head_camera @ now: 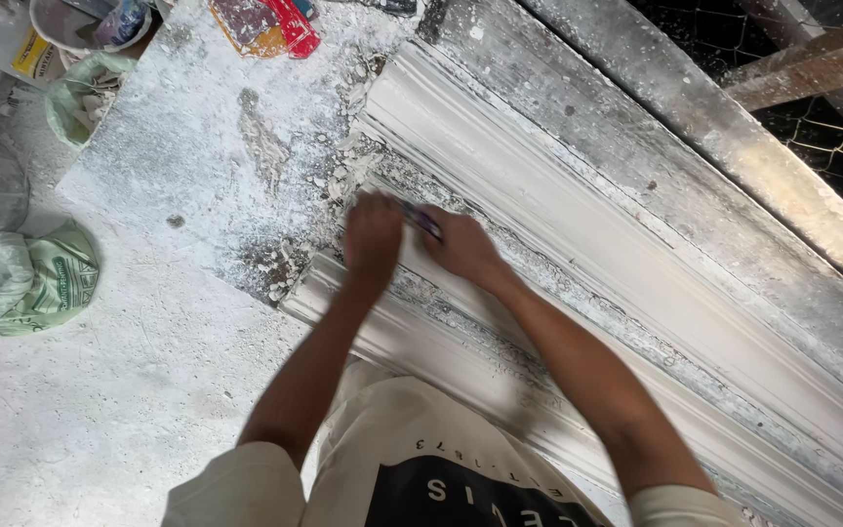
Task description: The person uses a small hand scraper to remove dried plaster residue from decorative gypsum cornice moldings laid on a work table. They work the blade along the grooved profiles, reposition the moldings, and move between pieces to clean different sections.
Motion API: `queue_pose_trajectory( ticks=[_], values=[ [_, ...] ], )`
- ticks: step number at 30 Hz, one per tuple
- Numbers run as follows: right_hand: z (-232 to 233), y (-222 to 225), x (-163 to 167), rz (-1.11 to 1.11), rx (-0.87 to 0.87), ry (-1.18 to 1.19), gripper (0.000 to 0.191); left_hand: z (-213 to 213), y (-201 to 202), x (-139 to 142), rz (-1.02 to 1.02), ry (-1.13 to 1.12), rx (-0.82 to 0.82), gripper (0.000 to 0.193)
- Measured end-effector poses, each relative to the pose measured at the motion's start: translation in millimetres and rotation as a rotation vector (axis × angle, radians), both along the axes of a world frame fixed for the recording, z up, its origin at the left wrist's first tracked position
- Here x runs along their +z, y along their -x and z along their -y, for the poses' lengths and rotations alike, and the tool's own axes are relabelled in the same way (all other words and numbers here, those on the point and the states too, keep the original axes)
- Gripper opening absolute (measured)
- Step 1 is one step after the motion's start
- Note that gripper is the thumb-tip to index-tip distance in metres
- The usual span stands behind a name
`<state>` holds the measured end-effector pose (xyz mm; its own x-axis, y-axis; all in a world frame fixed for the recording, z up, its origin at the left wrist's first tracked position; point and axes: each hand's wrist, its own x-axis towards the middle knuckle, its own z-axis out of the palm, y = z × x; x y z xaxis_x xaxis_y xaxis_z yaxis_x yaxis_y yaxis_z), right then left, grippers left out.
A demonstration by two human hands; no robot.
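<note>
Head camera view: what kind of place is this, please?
Probably a plaster workshop: long white mouldings lie on a dusty bench, plaster crumbs are scattered about, and both hands work on one moulding.

Two white mouldings [578, 224], two green sacks [36, 283].

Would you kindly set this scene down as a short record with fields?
Surface: white, plaster-crusted workbench
Work piece: long white moulded cornice strips
Left hand: pressed on the near strip
Right hand: grips a small dark tool, blurred
Nearby: green sack on floor, red packet, wire mesh
</note>
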<state>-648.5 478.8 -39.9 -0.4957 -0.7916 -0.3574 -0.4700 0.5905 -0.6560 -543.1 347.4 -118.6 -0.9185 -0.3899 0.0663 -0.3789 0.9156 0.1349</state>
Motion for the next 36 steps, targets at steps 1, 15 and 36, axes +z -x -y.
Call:
queue_pose_trajectory(
  ticks=[1, 15, 36],
  values=[
    [14, -2, -6, -0.013, -0.024, 0.038, 0.043, 16, 2, -4, 0.037, -0.055, 0.046, 0.017],
    [-20, -28, -14, 0.068, -0.161, 0.051, 0.041, -9, -19, 10, -0.274, -0.108, 0.087, 0.038],
    [-301, -169, -52, -0.359, -0.578, 0.444, 0.027, -122, -116, 54, -0.042, -1.105, 0.138, 0.036]
  ],
)
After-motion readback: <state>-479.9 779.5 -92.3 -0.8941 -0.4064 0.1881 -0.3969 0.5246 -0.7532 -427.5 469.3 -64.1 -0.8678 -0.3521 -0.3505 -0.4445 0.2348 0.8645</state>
